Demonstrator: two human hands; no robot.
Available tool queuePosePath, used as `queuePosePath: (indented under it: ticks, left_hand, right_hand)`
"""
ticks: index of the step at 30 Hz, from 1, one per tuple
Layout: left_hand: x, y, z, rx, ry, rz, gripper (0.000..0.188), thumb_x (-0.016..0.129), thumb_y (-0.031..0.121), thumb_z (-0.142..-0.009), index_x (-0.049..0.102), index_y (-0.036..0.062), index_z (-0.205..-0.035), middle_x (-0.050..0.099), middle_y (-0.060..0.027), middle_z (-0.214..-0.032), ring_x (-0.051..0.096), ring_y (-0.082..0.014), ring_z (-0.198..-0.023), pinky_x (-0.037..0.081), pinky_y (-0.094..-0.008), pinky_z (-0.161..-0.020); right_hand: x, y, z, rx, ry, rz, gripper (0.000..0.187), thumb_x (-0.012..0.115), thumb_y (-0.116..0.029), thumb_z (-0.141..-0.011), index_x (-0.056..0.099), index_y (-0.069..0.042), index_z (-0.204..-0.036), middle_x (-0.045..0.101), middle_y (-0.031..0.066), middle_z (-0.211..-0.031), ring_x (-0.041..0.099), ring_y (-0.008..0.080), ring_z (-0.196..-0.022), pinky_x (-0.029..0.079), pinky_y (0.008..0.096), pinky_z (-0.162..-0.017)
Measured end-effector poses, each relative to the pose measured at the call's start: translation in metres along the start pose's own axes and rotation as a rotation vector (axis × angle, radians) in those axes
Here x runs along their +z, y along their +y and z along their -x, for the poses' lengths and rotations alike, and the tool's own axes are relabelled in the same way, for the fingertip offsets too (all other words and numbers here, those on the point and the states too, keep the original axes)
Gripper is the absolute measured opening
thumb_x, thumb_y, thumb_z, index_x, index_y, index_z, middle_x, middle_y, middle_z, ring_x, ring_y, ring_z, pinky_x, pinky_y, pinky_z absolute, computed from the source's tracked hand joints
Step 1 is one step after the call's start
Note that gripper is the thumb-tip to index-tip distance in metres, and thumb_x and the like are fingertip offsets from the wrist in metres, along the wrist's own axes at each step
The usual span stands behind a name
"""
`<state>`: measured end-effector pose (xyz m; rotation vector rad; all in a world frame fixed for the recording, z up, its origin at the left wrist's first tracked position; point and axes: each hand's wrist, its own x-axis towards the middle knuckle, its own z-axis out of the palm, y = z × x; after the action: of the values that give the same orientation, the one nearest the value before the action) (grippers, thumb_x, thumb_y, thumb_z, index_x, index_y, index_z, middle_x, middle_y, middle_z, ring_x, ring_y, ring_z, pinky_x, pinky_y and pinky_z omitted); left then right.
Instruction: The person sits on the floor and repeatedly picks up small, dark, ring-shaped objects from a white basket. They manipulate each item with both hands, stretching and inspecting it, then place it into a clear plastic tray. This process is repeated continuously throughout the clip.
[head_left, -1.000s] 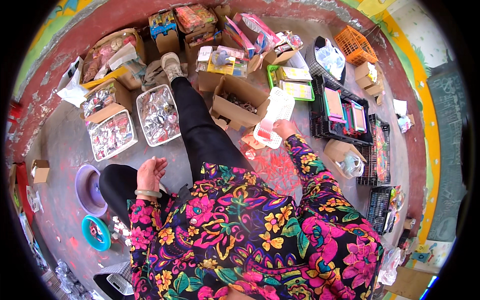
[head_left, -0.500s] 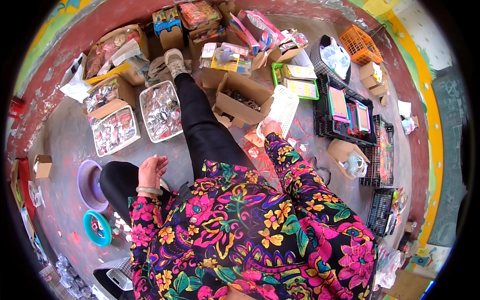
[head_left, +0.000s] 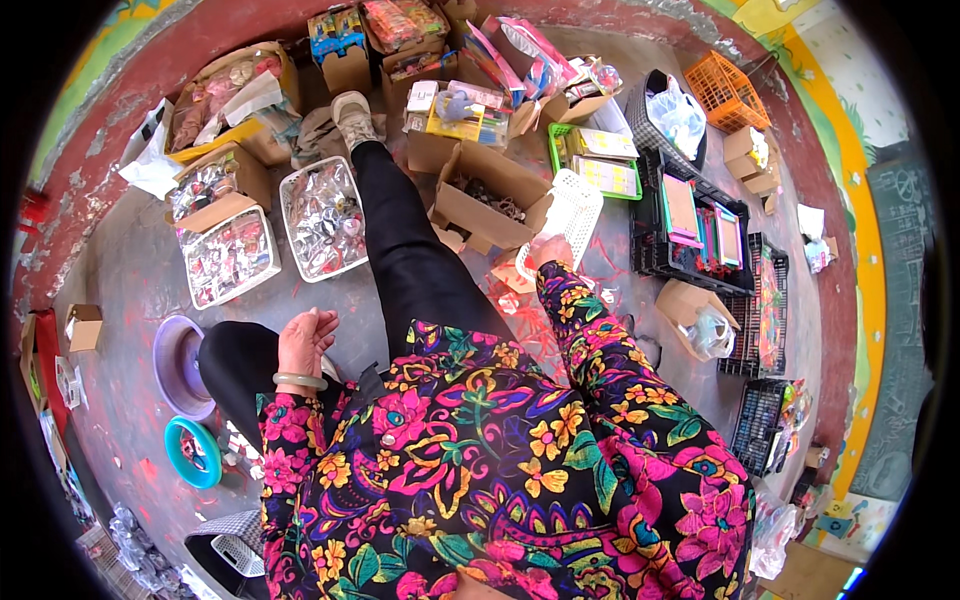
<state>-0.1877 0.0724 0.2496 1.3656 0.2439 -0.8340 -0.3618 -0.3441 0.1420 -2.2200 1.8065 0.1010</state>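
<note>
My right hand [head_left: 550, 250] is at the near end of a white perforated plastic basket [head_left: 577, 205], its fingers closed over the rim. The basket lies on the floor to the right of an open cardboard box [head_left: 492, 200] that has small dark items inside. Above my bent left knee, my left hand [head_left: 306, 342] is raised with its fingers curled in, and no object shows in it. A pale bangle [head_left: 301, 381] circles that wrist.
Two white baskets of small wrapped items [head_left: 325, 225] lie left of my outstretched leg. A purple basin [head_left: 183, 370] and a turquoise basin [head_left: 193, 452] stand at left. Black crates [head_left: 690, 265] line the right side. A green tray [head_left: 600, 190] and more boxes sit farther back.
My right hand and the white basket appear slightly farther right in the picture, as do the things around them. My left hand keeps its curled pose.
</note>
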Motion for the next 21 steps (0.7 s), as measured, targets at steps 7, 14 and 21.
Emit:
queuePosePath:
  ticks: [7,14,21]
  left_hand:
    - [0.000,0.000,0.000,-0.006,0.006,-0.009,0.020,0.053,0.024,-0.088,0.059,0.0046,-0.086,0.065,-0.0097,-0.091,0.063,-0.0174,-0.083,0.046,-0.0258,-0.066]
    - [0.001,0.000,-0.001,-0.009,0.004,-0.008,0.019,0.053,0.024,-0.089,0.059,0.0057,-0.085,0.065,-0.0084,-0.089,0.062,-0.0163,-0.081,0.046,-0.0253,-0.065]
    - [-0.001,-0.001,-0.001,-0.006,-0.001,-0.009,0.019,0.053,0.024,-0.088,0.058,0.0055,-0.085,0.064,-0.0083,-0.089,0.062,-0.0162,-0.082,0.046,-0.0253,-0.065]
  right_hand:
    - [-0.008,-0.012,0.008,0.083,-0.036,-0.027,0.054,0.064,-0.034,-0.075,0.048,0.005,-0.108,0.061,0.0230,-0.098,0.060,0.0330,-0.095,0.049,0.0388,-0.082]
    - [0.009,-0.013,-0.002,0.118,-0.041,-0.030,0.029,0.055,-0.023,-0.082,0.060,0.002,-0.098,0.063,0.0219,-0.094,0.063,0.0322,-0.089,0.051,0.0412,-0.076]
    - [-0.002,-0.011,-0.001,0.038,-0.053,-0.006,0.024,0.057,-0.025,-0.081,0.069,-0.004,-0.085,0.065,0.0180,-0.089,0.064,0.0315,-0.087,0.051,0.0401,-0.075]
